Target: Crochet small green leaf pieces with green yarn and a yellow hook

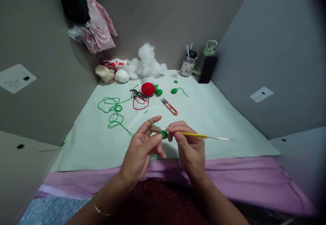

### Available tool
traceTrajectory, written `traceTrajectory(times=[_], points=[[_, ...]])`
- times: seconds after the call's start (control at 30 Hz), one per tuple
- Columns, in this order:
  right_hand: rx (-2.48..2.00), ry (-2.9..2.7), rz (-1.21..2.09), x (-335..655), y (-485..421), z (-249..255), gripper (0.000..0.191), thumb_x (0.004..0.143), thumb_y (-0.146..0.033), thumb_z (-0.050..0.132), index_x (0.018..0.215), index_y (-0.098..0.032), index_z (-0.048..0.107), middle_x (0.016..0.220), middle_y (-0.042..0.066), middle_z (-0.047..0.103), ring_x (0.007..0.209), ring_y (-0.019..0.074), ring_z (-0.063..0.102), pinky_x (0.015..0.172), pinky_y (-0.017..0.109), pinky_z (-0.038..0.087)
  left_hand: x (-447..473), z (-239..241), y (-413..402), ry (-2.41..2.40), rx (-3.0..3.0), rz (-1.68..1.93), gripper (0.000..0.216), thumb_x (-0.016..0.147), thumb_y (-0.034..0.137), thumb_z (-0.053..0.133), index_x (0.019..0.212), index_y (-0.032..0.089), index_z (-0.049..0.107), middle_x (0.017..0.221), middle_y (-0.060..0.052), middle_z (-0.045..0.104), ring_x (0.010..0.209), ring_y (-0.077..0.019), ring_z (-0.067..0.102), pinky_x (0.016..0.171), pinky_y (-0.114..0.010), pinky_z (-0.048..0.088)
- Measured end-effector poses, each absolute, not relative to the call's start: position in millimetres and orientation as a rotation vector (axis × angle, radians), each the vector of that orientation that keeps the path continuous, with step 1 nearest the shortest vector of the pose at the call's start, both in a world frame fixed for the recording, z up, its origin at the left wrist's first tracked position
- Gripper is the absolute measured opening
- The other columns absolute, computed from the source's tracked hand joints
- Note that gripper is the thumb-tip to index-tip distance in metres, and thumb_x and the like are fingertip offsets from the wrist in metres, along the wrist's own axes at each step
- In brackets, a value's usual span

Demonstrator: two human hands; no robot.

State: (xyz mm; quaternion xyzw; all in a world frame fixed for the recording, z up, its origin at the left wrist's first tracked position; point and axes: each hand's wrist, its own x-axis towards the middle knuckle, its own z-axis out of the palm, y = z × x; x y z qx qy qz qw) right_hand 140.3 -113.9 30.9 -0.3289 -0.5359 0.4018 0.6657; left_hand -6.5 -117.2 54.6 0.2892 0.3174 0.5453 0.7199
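Right at the dial's centre sat the small green crocheted piece (164,135), pinched by the left hand (142,144), thumb pressing in, index finger raised with a strand over it, seemingly to keep the yarn taut! The green yarn (115,110) lay in loose coils at ten o'clock, probably so it could run freely. Scissors (170,107) waited at twelve, within easy reach, while the red ball (147,89) at eleven and the white stuffing (147,62) beyond it looked parked clear of the work. And the right hand (189,145)? Curled closed around the yellow-handled hook (195,134), fingertips well forward, presumably for fine control, its metal shaft reaching nine o'clock-wards to the piece; the left's other fingers stood loosely spread.
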Motion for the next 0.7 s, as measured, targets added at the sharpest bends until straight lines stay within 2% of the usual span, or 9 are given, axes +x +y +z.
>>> traceTrajectory(times=[0.1,0.2,0.33,0.4,0.47,0.57,0.7], points=[[-0.818,-1.306,0.729,139,-118,30,0.022,0.101,-0.018,0.064,0.104,-0.032,0.081,0.097,0.002,0.076,0.093,0.0174,0.069,0.079,0.033,0.057,-3,53,-119,0.704,0.653,1.189,0.045,0.083,0.018,0.084,0.126,0.024,0.072,0.093,0.004,0.059,0.056,-0.0047,0.058,0.05,-0.021,0.061],[-0.869,-1.488,0.541,139,-122,26,0.031,0.099,-0.014,0.064,0.117,-0.035,0.079,0.103,0.004,0.077,0.094,0.0193,0.072,0.08,0.036,0.06,-2,50,-118,0.711,0.636,1.192,0.049,0.082,0.021,0.086,0.128,0.022,0.071,0.091,0.003,0.062,0.056,-0.0055,0.06,0.049,-0.019,0.058],[-0.874,-1.688,0.286,141,-125,24,0.04,0.094,-0.013,0.07,0.127,-0.036,0.076,0.113,0.007,0.076,0.1,0.0235,0.073,0.082,0.04,0.062,-9,48,-111,0.647,0.531,1.068,0.048,0.081,0.026,0.087,0.126,0.015,0.073,0.066,0.007,0.053,0.045,-0.0025,0.048,0.042,-0.012,0.047],[-0.892,-1.569,0.389,144,-122,27,0.032,0.097,-0.014,0.066,0.119,-0.034,0.079,0.103,0.005,0.076,0.092,0.021,0.071,0.078,0.038,0.06,-14,49,-108,0.63,0.473,1.008,0.044,0.079,0.023,0.088,0.12,0.012,0.076,0.063,0.008,0.05,0.041,0.0007,0.037,0.037,-0.009,0.036],[-0.884,-1.363,0.611,146,-117,30,0.023,0.1,-0.017,0.063,0.105,-0.03,0.081,0.091,0.003,0.073,0.078,0.0168,0.067,0.07,0.033,0.056,-17,51,-107,0.633,0.459,1.018,0.04,0.077,0.019,0.089,0.115,0.013,0.078,0.069,0.006,0.055,0.041,0.0029,0.03,0.035,-0.008,0.03],[-0.785,-1.231,0.889,145,-111,34,0.017,0.101,-0.025,0.064,0.097,-0.028,0.08,0.088,0.001,0.071,0.069,0.0135,0.062,0.066,0.031,0.052,-14,53,-110,0.658,0.561,1.093,0.037,0.079,0.019,0.086,0.115,0.017,0.077,0.081,0.003,0.063,0.041,0.0018,0.039,0.035,-0.011,0.036],[-0.825,-1.286,0.87,141,-110,32,0.014,0.098,-0.028,0.069,0.096,-0.027,0.082,0.093,0.004,0.076,0.082,0.0174,0.067,0.073,0.033,0.054,-7,52,-115,0.713,0.7,1.151,0.037,0.082,0.022,0.085,0.118,0.021,0.078,0.088,0.001,0.064,0.047,-0.0033,0.055,0.043,-0.017,0.051]])
